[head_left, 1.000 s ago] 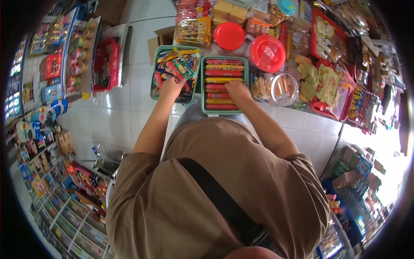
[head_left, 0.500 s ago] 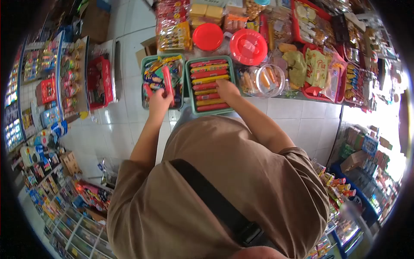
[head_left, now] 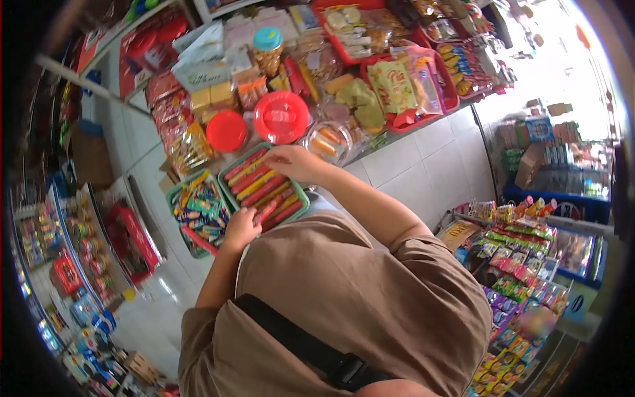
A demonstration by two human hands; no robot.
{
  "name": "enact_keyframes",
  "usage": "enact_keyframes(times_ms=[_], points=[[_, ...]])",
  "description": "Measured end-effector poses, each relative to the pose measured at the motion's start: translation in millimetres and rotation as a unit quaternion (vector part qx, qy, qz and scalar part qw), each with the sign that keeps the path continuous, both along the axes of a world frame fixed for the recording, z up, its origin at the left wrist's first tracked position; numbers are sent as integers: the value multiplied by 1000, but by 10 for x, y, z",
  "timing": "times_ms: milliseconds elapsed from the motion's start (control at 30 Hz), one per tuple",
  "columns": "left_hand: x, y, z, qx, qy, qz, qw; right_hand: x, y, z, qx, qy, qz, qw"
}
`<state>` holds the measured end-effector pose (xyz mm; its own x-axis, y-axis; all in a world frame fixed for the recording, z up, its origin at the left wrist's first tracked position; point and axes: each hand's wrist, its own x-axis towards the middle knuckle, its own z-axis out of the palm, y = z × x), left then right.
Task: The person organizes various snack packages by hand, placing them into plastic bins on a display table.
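Note:
My left hand (head_left: 242, 229) is closed around a red stick packet (head_left: 268, 210), over the near left side of the green tray (head_left: 303, 204) of red and yellow stick packets. Another red stick (head_left: 197, 241) lies beside that hand, across the second green tray (head_left: 171, 200), which holds mixed small wrapped sweets. My right hand (head_left: 288, 163) rests at the upper right of the stick tray, fingers bent over the packets; whether it grips one is unclear.
Two red-lidded jars (head_left: 280, 117) stand beyond the trays, with a clear round tub (head_left: 327, 142) to their right. Red baskets (head_left: 447, 106) of snacks are farther right. Shelves (head_left: 99, 238) line the left, and a snack rack (head_left: 522, 264) stands at the lower right.
The view has turned, so trays and jars appear tilted and shifted left. My left hand has moved from the sweets tray to the stick tray. The right hand is at its upper edge.

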<state>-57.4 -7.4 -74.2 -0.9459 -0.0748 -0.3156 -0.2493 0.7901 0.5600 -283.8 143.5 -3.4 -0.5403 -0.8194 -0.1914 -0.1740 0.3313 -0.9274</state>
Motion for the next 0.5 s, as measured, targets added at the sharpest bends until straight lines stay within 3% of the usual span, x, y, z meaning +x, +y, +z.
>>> enact_keyframes(times_ms=[100,200,300,400,467,500], points=[[-11,-35,38,-16,-21,-42,999,-529,86,614,25,92,-158,983],[-53,4,35,-14,-31,-36,999,-1343,199,208,27,196,-244,949],[-88,43,18,-31,-46,-52,997,-1897,175,-191,210,245,-201,925],[-83,137,-35,-32,-82,-40,995,-2351,27,-938,354,316,-19,880],[-6,168,-166,-42,-93,-46,994,-2323,-84,-880,425,259,-51,866],[47,174,-267,-40,-84,-32,995,-2321,-170,-1025,368,258,-156,880]])
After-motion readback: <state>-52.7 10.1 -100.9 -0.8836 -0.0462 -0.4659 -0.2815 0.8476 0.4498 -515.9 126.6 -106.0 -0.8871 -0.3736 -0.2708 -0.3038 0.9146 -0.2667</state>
